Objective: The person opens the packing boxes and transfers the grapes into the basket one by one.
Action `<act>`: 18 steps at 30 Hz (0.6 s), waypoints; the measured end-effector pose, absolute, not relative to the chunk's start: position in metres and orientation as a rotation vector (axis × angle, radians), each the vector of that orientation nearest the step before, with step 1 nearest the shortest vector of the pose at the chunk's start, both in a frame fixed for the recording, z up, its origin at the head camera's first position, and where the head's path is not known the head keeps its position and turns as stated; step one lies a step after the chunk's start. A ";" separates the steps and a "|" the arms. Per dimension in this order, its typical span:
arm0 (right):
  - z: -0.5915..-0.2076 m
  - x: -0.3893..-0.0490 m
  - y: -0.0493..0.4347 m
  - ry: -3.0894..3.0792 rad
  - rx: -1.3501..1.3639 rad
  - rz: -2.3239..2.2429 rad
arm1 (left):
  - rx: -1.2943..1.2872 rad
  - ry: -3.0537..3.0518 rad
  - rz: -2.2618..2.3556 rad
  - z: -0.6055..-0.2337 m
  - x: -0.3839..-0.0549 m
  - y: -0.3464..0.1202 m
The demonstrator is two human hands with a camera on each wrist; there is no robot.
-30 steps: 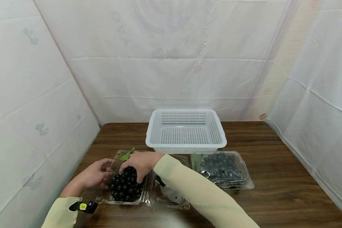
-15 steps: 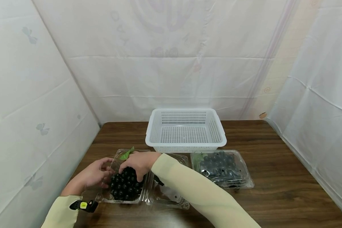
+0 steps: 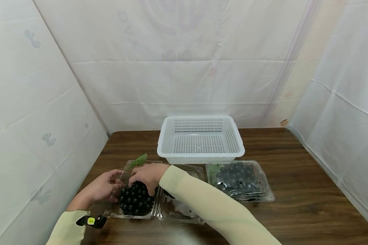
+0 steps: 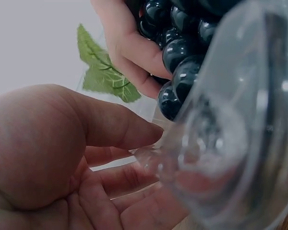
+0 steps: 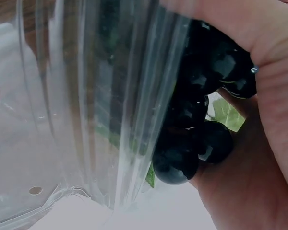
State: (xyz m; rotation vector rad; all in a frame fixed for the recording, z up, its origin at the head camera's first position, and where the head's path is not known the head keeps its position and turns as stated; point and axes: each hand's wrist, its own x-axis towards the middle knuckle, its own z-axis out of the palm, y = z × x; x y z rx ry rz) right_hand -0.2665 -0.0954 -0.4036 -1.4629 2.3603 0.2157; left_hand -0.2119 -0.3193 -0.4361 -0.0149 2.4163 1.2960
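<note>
A bunch of black grapes (image 3: 136, 201) sits in the left half of an opened clear plastic clamshell (image 3: 168, 217). My right hand (image 3: 149, 174) grips the bunch from above, thumb on the near side and fingers on the far side; the right wrist view shows the grapes (image 5: 216, 139) between them. A green leaf (image 3: 140, 160) sticks up past the knuckles. At the clamshell's left side, my left hand (image 3: 102, 188) pinches the plastic edge between thumb and fingers, as the left wrist view shows at the clear wall (image 4: 221, 158). The forearm covers part of the opened lid.
A white perforated basket (image 3: 200, 154) stands at the back middle of the wooden table (image 3: 300, 190). To the right lies a second clamshell (image 3: 240, 182), closed over dark grapes. White sheets (image 3: 184, 81) hang behind and at both sides.
The leaf has risen and tilted further up beside my right hand, which has shifted only slightly on the grapes. My left hand keeps its place at the clamshell's edge.
</note>
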 end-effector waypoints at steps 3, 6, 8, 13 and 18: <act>-0.404 -0.265 -0.097 2.391 -1.433 0.278 | -0.009 2.421 1.288 -0.437 -0.212 -0.320; -0.406 -0.263 -0.098 2.414 -1.412 0.332 | -0.003 2.421 1.286 -0.439 -0.213 -0.320; -0.407 -0.262 -0.098 2.428 -1.398 0.357 | -0.003 2.423 1.287 -0.440 -0.213 -0.320; -0.409 -0.260 -0.100 2.460 -1.369 0.400 | -0.007 2.429 1.291 -0.440 -0.213 -0.320; -0.411 -0.261 -0.101 2.486 -1.356 0.408 | -0.016 2.421 1.308 -0.441 -0.213 -0.320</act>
